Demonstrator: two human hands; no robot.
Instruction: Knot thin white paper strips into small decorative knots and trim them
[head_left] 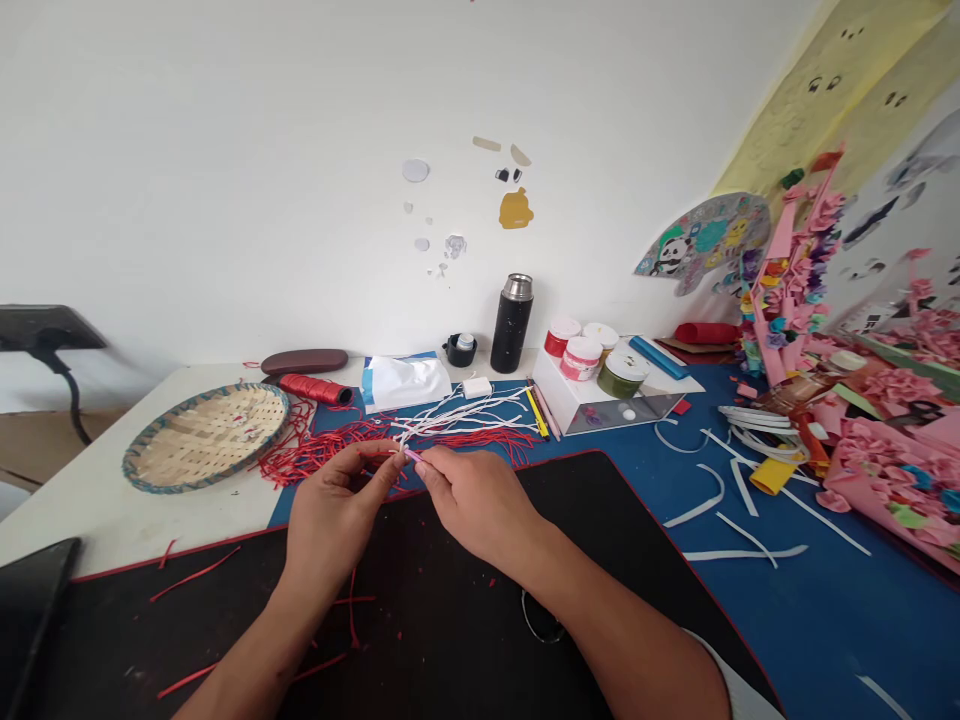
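My left hand (334, 500) pinches white cord (403, 436) between thumb and forefinger above the black mat's far edge. Touching it at the fingertips, my right hand (480, 500) is closed on a thin pink-purple stick (413, 456); most of it is hidden, so its kind is unclear. Long white cords (465, 412) fan out just beyond my hands toward the right. Under and behind them lies a tangle of red cords (330, 450), some of it close to my left fingers.
Black mat (450, 620) with loose red cord bits and a thin ring (538, 622). Left: woven basket (206, 435), red thread spool (319, 390). Back: black flask (512, 325), lidded jars (581, 358), pencils (541, 412). Right: white strips (742, 555), pink paper flowers (900, 465).
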